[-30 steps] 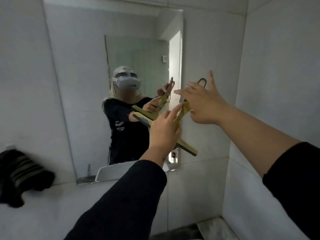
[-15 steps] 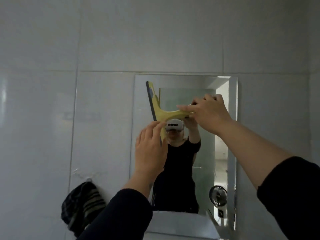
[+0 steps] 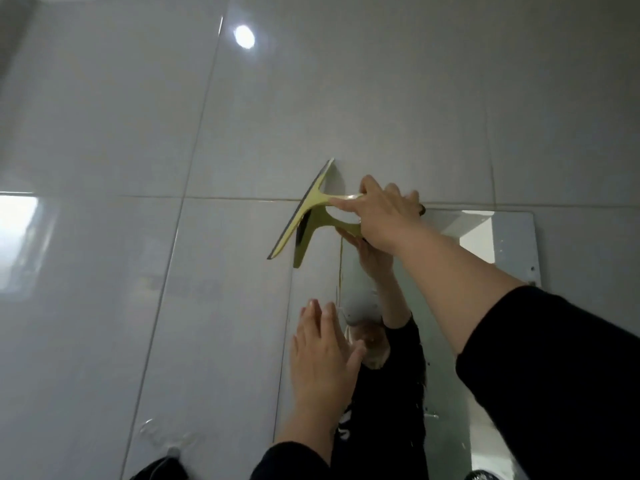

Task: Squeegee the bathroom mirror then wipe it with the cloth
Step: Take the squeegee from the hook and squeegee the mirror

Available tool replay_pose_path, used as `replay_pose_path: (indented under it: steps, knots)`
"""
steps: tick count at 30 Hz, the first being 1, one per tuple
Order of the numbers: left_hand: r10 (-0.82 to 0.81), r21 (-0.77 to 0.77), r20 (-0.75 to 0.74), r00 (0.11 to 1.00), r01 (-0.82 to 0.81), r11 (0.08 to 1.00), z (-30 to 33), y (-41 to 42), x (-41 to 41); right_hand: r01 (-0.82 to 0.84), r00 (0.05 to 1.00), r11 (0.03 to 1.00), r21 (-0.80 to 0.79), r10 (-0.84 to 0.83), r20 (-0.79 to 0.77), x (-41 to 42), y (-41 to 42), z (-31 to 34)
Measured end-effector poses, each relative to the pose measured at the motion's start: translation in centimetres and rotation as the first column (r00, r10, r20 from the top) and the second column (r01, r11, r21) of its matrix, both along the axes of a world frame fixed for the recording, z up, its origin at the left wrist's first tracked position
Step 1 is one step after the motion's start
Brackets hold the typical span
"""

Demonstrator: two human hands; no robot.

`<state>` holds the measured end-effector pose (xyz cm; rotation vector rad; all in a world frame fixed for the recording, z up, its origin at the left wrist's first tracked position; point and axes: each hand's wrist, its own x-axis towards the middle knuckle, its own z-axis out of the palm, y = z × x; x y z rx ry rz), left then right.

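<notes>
My right hand (image 3: 384, 213) grips the handle of a yellow squeegee (image 3: 308, 213). Its blade stands tilted at the top left corner of the wall mirror (image 3: 446, 341), its upper end over the tile above the mirror. My left hand (image 3: 322, 362) is flat, fingers together, at the mirror's left part, holding nothing. The mirror shows my reflection in black clothes with a white headset. A dark cloth (image 3: 162, 471) hangs from a clear wall hook (image 3: 173, 448) at the bottom edge, left of the mirror.
Glossy white wall tiles (image 3: 138, 237) surround the mirror, with a ceiling light reflected (image 3: 244, 36) high up. A round dark object (image 3: 479, 475) shows at the mirror's lower right corner.
My view has tilted upward and closer to the wall. My right hand has carried the squeegee up to the mirror's top left corner. My left hand has opened flat lower on the mirror.
</notes>
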<state>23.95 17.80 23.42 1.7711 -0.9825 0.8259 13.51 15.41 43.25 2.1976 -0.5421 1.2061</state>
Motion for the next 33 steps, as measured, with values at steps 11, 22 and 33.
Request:
replay_pose_path:
  steps: [11,22,33]
  knots:
    - [0.030,0.096,-0.040,0.999,-0.026,0.995,-0.5,-3.1,0.3,0.069,0.997,0.991,-0.118,-0.071,-0.016,3.4,-1.7,-0.1]
    - [0.045,0.145,-0.100,0.994,-0.030,0.989,0.0,-2.9,-0.2,0.024,1.000,0.999,-0.022,-0.024,0.005,-0.5,-3.3,-0.9]
    - [0.041,0.137,-0.098,0.994,-0.027,0.990,0.0,-3.0,-0.3,0.132,0.985,0.991,-0.007,-0.130,0.110,-7.3,-7.6,-3.0]
